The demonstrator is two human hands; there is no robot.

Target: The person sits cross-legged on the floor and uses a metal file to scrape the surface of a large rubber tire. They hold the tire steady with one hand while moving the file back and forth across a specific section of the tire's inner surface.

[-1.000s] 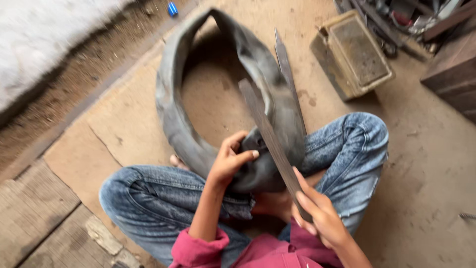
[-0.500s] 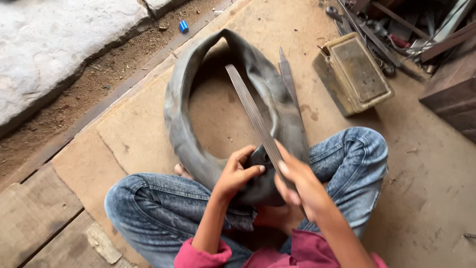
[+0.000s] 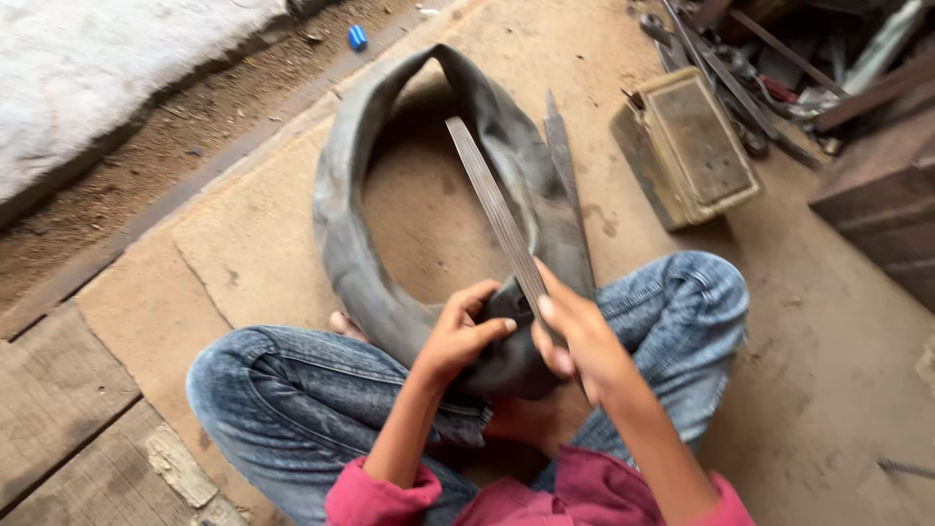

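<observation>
Since a second ago the long metal file (image 3: 502, 219) has slid forward across the inner tube (image 3: 390, 282) in the lap, right hand (image 3: 575, 336) fingers clamped on its near end, left hand (image 3: 458, 336) fingers pinching the rubber fold beside it, so the rasping stroke looks underway.

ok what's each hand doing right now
Left hand: closed, pinching the rubber inner tube.
Right hand: closed, holding the long metal file.

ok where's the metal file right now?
Head view, centre: the metal file is in the right hand, angled up and left over the rubber inner tube, which the left hand pinches.
</observation>
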